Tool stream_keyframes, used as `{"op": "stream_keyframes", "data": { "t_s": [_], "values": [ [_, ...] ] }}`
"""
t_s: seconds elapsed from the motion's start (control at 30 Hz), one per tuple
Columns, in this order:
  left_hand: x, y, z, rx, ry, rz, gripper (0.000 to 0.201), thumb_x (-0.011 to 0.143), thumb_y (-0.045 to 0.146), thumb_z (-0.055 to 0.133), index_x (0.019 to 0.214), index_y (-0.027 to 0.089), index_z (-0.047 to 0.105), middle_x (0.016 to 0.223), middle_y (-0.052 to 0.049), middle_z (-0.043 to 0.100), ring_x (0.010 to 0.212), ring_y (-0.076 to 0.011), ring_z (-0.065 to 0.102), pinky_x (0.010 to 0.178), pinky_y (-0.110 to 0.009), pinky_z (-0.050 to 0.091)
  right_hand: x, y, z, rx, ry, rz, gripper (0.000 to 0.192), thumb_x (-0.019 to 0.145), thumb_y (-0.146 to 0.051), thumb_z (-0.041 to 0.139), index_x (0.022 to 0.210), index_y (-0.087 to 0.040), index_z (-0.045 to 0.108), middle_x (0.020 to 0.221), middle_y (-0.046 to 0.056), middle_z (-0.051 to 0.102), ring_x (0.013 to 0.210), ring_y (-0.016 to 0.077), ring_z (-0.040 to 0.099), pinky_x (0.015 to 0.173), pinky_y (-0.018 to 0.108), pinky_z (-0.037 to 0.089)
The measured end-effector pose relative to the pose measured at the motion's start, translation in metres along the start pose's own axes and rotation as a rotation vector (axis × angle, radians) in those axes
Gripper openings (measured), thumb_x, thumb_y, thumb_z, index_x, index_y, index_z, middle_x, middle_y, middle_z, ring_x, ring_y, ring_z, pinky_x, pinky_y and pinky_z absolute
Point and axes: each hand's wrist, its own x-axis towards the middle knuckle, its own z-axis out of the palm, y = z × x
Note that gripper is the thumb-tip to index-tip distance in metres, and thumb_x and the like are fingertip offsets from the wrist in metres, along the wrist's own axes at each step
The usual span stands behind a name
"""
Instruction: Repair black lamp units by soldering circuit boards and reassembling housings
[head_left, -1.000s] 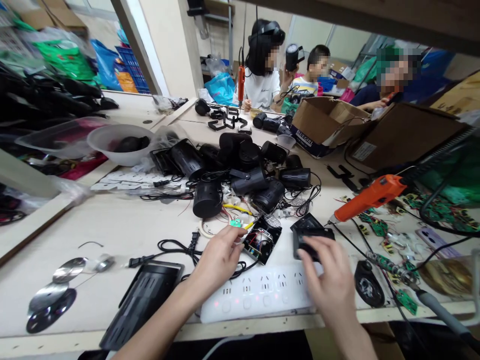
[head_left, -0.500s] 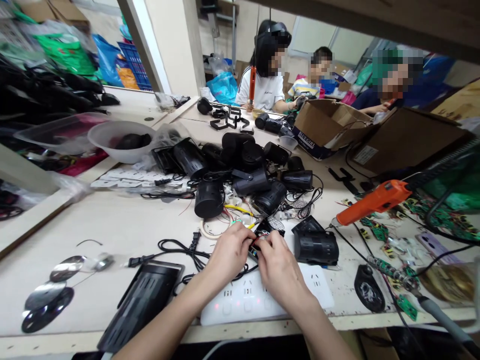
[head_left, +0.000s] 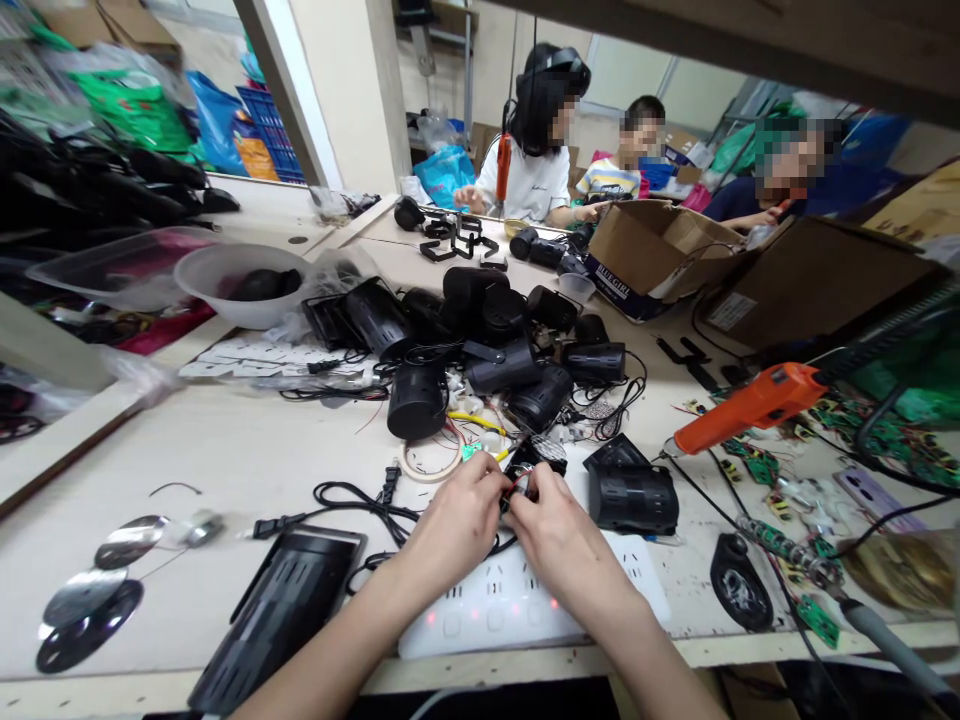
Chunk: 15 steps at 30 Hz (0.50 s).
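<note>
Reference landmark: the white power strip [head_left: 499,610].

Change noted: the right hand [head_left: 559,520] is now at the open black housing [head_left: 531,450], just beyond the middle of the strip; a second ago it was over the black cylinder [head_left: 634,495]. That cylinder now lies untouched, beyond the strip's right end. In my judgement this puts both hands on one piece, at its wiring.

Grip: the left hand [head_left: 466,510] and right hand face each other across the housing, fingertips close together around a red wire [head_left: 514,486]. Whether either hand has the wire clamped is hidden and cannot be told.

Against the frame half a second ago: both hands hold nearly the same position. The green board [head_left: 472,451], beyond the strip and beside the left hand, shows more clearly. Well beyond the strip, a co-worker's hand [head_left: 471,198] is now raised beside the hanging orange driver [head_left: 503,170]; earlier it was lower, at the driver's tip.
</note>
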Motion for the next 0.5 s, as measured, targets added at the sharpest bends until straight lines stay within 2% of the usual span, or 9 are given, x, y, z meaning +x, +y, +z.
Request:
{"op": "stream_keyframes", "data": {
  "t_s": [0.1,0.17,0.3,0.5],
  "values": [
    [0.004,0.001,-0.003,0.057,-0.121,-0.055,0.030,0.087,0.005,0.040,0.096,0.014,0.068,0.101,-0.011,0.057,0.089,-0.0218,0.063,0.085,-0.035,0.052,0.002,-0.002,-0.002,-0.003,-0.011,-0.010,0.009,0.091,-0.012,0.057,0.088,-0.017,0.063,0.093,0.007,0.047,0.083,0.0222,0.055,0.067,0.034,0.054],
    [0.006,0.002,-0.005,0.086,-0.176,-0.075,0.031,0.087,0.005,0.039,0.095,0.013,0.068,0.101,-0.011,0.056,0.086,-0.0215,0.062,0.083,-0.035,0.053,0.002,-0.001,-0.004,0.093,-0.001,0.005,0.007,0.091,-0.010,0.057,0.092,-0.016,0.062,0.095,0.008,0.049,0.087,0.0228,0.057,0.073,0.036,0.055],
    [0.008,0.003,-0.006,0.099,-0.199,-0.071,0.030,0.088,0.005,0.038,0.090,0.014,0.066,0.100,-0.011,0.054,0.083,-0.0208,0.061,0.082,-0.035,0.052,-0.003,0.004,-0.006,0.292,0.019,0.027,0.018,0.092,-0.007,0.052,0.107,-0.016,0.057,0.101,0.008,0.049,0.091,0.0216,0.058,0.081,0.037,0.055],
    [0.010,0.006,-0.010,0.047,-0.230,-0.088,0.029,0.090,0.007,0.034,0.091,0.014,0.062,0.102,-0.010,0.054,0.085,-0.0204,0.059,0.083,-0.035,0.050,-0.008,0.006,0.001,0.151,-0.003,-0.020,0.015,0.094,-0.009,0.048,0.098,-0.017,0.060,0.098,0.008,0.047,0.083,0.0207,0.056,0.072,0.035,0.055]
  ]
}}
